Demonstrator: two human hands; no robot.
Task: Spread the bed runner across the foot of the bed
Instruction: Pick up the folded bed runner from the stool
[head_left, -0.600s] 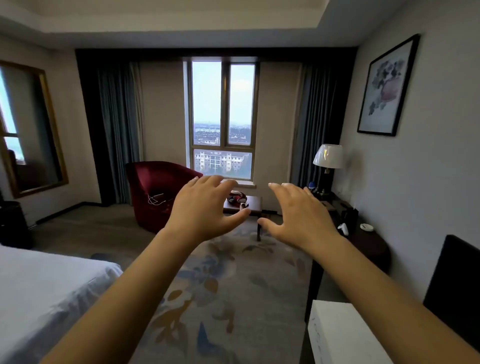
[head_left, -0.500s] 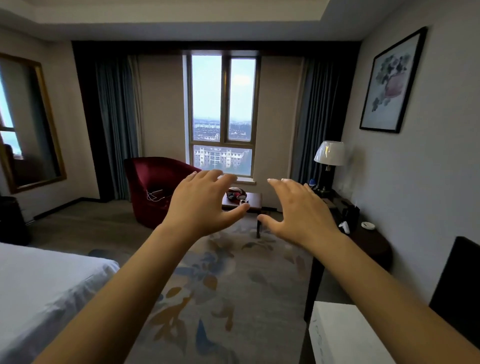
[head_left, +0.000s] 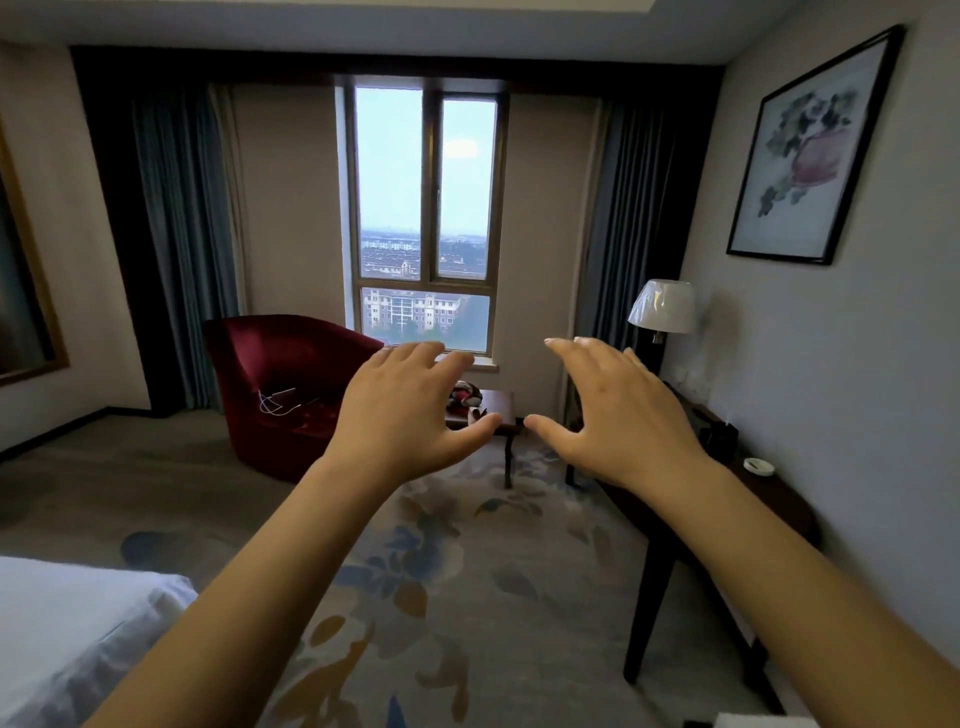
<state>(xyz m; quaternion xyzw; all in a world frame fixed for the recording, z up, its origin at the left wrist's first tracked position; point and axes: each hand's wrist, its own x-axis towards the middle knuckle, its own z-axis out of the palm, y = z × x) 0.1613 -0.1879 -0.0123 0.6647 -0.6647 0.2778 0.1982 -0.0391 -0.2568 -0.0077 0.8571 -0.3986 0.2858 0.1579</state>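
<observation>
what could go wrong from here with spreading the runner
1. The left hand and right hand are open and empty, and no runner is in view; it has to be found first.
2. Only a corner of the bed shows at lower left, while the view faces the window; the person likely must turn.
3. The dark desk stands close on the right; a turn could bump it.

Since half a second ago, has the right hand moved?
Yes. The right hand rose slightly: its fingertips were level with the window sill, now they are above it.
</observation>
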